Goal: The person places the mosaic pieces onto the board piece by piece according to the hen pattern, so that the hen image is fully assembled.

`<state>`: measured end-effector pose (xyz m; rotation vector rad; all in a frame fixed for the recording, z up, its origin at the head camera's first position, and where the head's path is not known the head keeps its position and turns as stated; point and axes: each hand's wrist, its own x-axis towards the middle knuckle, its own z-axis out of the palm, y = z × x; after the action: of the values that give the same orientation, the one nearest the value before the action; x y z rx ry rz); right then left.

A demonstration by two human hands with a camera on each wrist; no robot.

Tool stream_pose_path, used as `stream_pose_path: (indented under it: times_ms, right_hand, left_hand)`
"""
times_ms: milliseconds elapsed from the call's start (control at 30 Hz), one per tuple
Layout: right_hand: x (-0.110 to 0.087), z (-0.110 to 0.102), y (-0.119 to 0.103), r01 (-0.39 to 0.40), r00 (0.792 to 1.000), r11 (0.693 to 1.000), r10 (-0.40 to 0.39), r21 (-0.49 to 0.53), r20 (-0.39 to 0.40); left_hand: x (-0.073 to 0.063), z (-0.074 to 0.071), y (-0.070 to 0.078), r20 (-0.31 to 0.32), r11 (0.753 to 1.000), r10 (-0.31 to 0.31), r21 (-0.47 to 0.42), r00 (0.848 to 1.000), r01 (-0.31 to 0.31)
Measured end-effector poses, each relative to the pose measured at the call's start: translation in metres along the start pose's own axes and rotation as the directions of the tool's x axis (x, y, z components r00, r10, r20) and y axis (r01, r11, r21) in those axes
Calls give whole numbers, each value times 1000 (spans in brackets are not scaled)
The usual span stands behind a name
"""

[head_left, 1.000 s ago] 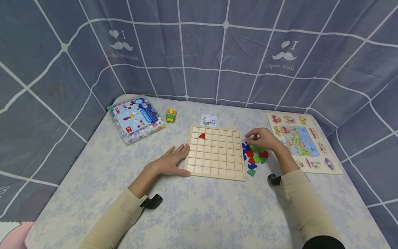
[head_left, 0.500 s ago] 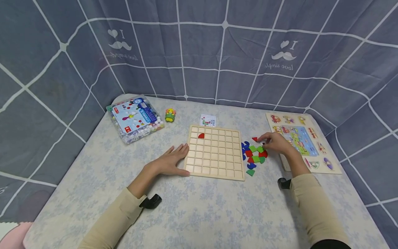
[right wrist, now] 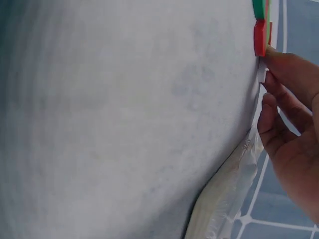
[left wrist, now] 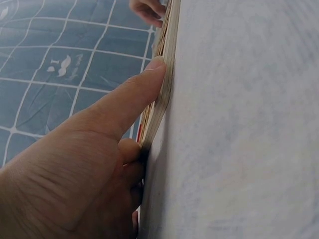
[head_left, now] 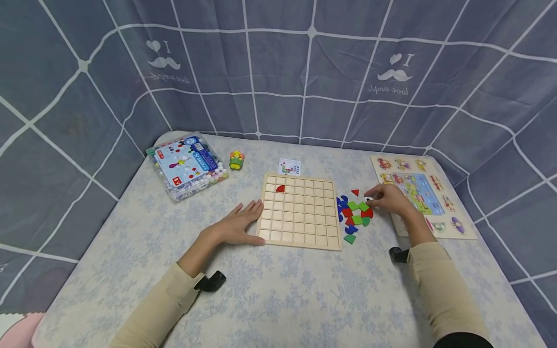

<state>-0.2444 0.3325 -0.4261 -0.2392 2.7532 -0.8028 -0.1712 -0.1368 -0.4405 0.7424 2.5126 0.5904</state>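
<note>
My right hand [head_left: 388, 199] pinched a white piece [head_left: 369, 198], just beside the coloured pieces [head_left: 357, 220]. My left hand [head_left: 239, 226], thumb spread from the fingers, touched the left edge of the board [head_left: 304, 212], which held one red piece [head_left: 280, 189].

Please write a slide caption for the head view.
Left hand against a gridded wooden board, right hand at coloured pieces beside it.
</note>
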Motion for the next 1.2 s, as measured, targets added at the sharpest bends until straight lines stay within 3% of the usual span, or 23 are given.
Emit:
stream_pose_path:
  times_ms: [200, 833, 1200]
  right_hand:
    - [-4, 1, 5, -20, 999, 1000, 20, 4, -26]
    - [-5, 0, 5, -31, 999, 999, 31, 17, 22]
    - [-3, 1, -1, -54, 999, 998, 54, 16, 0]
  left_hand:
    - [-1, -1, 3, 4, 1000, 1, -5, 1000, -1]
    - [-1, 0, 0, -10, 1000, 15, -12, 1000, -15]
    - [0, 1, -2, -9, 1000, 19, -13, 1000, -19]
